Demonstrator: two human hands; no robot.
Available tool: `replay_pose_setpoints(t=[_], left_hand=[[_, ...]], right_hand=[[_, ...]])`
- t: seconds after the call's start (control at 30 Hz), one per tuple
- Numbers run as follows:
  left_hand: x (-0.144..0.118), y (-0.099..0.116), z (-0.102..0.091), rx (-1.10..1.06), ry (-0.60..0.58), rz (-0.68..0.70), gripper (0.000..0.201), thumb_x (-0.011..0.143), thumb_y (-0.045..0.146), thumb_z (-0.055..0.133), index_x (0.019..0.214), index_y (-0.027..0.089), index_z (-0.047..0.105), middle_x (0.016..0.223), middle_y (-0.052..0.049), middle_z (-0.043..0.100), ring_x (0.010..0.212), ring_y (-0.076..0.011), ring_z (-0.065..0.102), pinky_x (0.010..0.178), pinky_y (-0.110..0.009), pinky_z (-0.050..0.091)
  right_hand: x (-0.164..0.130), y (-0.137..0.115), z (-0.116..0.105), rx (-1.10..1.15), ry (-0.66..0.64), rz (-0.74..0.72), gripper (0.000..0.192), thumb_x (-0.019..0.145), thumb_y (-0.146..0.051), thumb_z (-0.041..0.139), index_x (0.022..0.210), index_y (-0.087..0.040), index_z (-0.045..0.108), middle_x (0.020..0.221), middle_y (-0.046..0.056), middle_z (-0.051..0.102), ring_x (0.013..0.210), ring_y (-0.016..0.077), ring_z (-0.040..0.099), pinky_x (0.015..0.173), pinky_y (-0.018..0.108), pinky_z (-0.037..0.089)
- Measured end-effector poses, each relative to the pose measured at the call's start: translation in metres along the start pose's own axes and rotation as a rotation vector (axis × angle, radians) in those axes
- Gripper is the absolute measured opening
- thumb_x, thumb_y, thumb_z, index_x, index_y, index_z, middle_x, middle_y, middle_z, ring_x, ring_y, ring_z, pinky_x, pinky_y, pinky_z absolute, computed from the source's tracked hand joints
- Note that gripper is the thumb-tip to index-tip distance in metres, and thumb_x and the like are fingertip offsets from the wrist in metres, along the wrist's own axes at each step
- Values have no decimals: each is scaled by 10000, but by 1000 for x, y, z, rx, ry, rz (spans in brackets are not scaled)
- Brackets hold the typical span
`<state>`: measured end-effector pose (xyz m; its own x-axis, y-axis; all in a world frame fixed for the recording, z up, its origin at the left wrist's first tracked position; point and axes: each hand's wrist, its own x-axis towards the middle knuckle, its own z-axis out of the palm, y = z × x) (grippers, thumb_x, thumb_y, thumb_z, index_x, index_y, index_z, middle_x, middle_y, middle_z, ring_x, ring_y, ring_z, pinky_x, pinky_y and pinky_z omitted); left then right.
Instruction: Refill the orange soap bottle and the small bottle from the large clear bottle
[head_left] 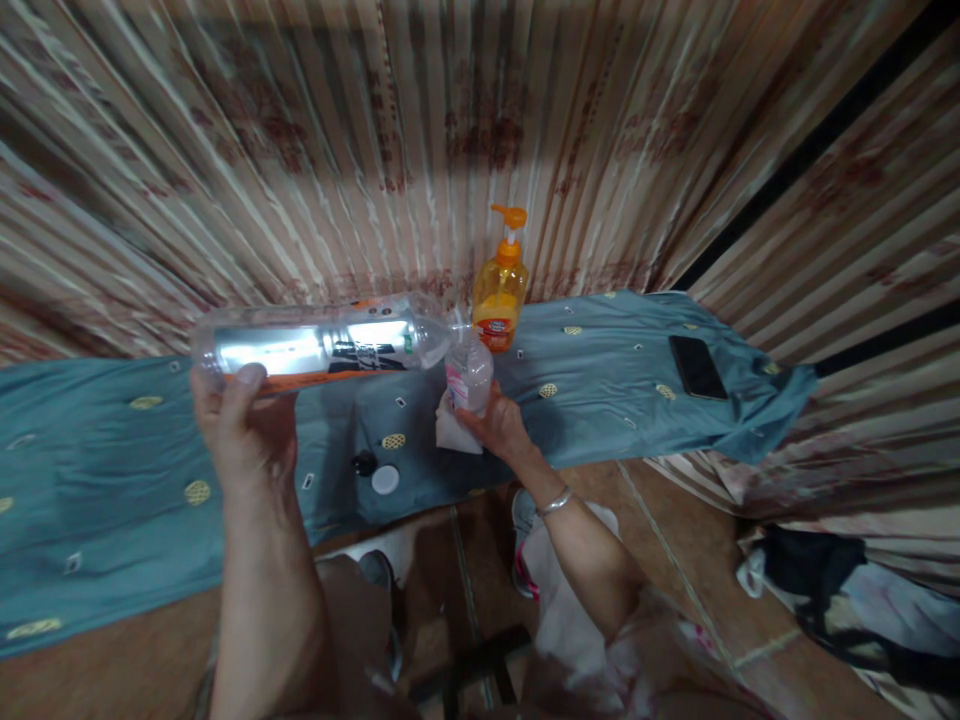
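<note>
Blue cloth (112,480) before striped curtain (300,150): three bottles, two caps (385,479). Left hand (240,420) fingers wrap the large tipped bottle (322,345); right hand (499,425) fingers, partly hidden, clasp the small bottle (469,372) near the pump bottle (499,290).

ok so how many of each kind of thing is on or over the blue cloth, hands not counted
bottles: 3 (large clear bottle, small clear bottle, orange pump bottle)
caps: 2 (black cap, white cap)
phone: 1
white tissue: 1
total: 7

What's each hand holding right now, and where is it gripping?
The left hand grips the large clear bottle near its base, tipped sideways. The right hand holds the small bottle around its lower part.
</note>
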<state>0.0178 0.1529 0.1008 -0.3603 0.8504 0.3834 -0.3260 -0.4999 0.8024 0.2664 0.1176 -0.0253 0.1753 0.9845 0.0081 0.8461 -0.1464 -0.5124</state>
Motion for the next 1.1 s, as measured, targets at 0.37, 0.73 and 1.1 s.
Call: replay_pose_setpoints(t=[0.37,0.73,1.1], left_hand=[[0,-4,-4,-38,15,-5,832,504,268,927,1308,376,742,1319,-19,772,1272,-301,715,1057,-444,612],[0,0,0,-8,-13,5,835,501,329,945,1303,412,730,1234,-18,758,1244,-309,708,1070,-481,605],[1,0,0,-16,-6,2,801,488,303,927,1263,400,748,1214,-9,774,1237,-304,720,1108,-482,593]], right_hand=[[1,2,1,30,-24,18,611,974,-377,808,1496,-146,590,1112,200,852,1044,307,845,923,427,682],[2,4,7,36,7,-18,585,973,-387,826,1471,-177,604,1106,167,861,1022,305,847,890,440,692],[4,11,9,57,-16,5,552,976,-389,797,1450,-180,605,1115,166,851,1030,282,843,922,408,672]])
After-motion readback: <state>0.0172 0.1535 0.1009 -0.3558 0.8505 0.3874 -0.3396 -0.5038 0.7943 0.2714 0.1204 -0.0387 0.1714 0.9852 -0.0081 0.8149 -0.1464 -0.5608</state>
